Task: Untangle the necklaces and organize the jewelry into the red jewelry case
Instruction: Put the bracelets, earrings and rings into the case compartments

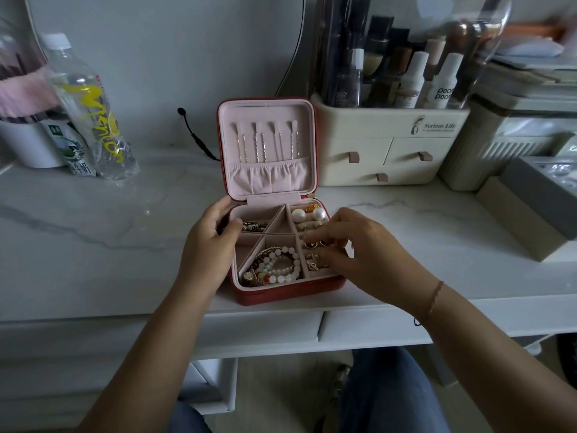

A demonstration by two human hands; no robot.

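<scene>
Head view: red jewelry case sits open on the marble tabletop, lid upright. Left hand grips the case's left wall, thumb curled over the rim into the back-left compartment and fingers round the outside. Right hand hangs over the right-hand column, fingers bent down and close together among small gold pieces; can't tell whether they actually pinch one. Progress, my read: nearly done. Four necklaces hang straight and separate on the lid hooks above both hands, tails tucked into the lid pocket — no tangle visible. Contents: dark metal beads just off the left thumb tip; beaded bracelets coiled in the front compartment between the two hands; pearl earrings on the roll just beyond the right fingertips; a toggle clasp and more gold bits beneath those fingertips. Left to do, probably — seat the last small pieces, then close the lid.
</scene>
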